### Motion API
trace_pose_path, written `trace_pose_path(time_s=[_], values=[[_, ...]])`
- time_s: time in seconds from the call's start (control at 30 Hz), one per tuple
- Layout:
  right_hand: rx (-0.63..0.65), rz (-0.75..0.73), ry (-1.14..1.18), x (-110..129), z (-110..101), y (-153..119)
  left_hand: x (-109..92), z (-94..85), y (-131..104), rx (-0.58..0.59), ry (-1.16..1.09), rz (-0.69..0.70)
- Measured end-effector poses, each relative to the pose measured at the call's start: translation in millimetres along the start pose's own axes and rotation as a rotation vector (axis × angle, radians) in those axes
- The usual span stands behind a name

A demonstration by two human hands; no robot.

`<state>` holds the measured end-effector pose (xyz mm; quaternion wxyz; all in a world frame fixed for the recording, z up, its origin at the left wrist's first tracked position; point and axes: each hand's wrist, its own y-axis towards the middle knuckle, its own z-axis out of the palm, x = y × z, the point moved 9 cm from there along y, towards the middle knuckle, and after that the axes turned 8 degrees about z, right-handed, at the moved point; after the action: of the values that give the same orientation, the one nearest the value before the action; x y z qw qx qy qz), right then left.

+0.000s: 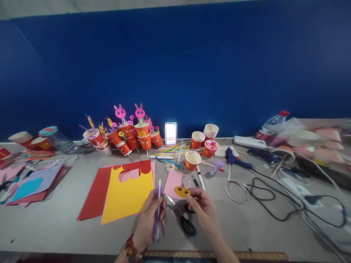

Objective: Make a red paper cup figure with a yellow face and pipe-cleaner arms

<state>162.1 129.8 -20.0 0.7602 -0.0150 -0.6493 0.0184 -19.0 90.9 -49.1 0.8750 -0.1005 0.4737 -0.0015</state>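
Note:
My left hand (154,213), with a beaded bracelet at the wrist, is closed around a bundle of purple and white sticks (159,219) held upright. My right hand (202,206) pinches the right edge of a yellow paper face (182,191) with two dark eyes. That face is above the lower part of a pink paper sheet (173,182). Black-handled scissors (188,224) lie on the table between my hands. Left of them rest a yellow sheet (128,195) with cut-out curves along its top and a red sheet (94,193).
Red cups with paper animal faces (142,135) stand at the back. Loose coloured sticks (172,149), an open cup (193,160) and a purple glue stick (216,168) are mid-table. At right lie a blue glue gun (237,160), black cables (274,199) and a bottle (270,126).

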Motion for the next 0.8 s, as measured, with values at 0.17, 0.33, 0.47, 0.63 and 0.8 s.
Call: trace_pose_path(time_s=[0.17,0.33,0.47,0.63,0.8], values=[[0.028,0.078,0.062,-9.9,3.3,-1.3,3.8,5.2,-3.8,-0.003,0.036,-0.064],[0.054,0.112,0.088,-10.4,9.3,-5.7,6.6,10.1,-1.8,0.000,0.082,-0.040],[0.080,0.134,0.101,-10.0,13.4,-9.2,10.3,15.8,-1.1,0.028,0.101,-0.043],[0.112,0.148,0.103,-10.2,16.0,-11.3,8.0,15.3,-1.5,-0.014,0.105,-0.027],[0.114,0.144,0.097,-10.2,18.1,-11.1,7.4,15.1,-2.4,-0.025,0.109,-0.023]])
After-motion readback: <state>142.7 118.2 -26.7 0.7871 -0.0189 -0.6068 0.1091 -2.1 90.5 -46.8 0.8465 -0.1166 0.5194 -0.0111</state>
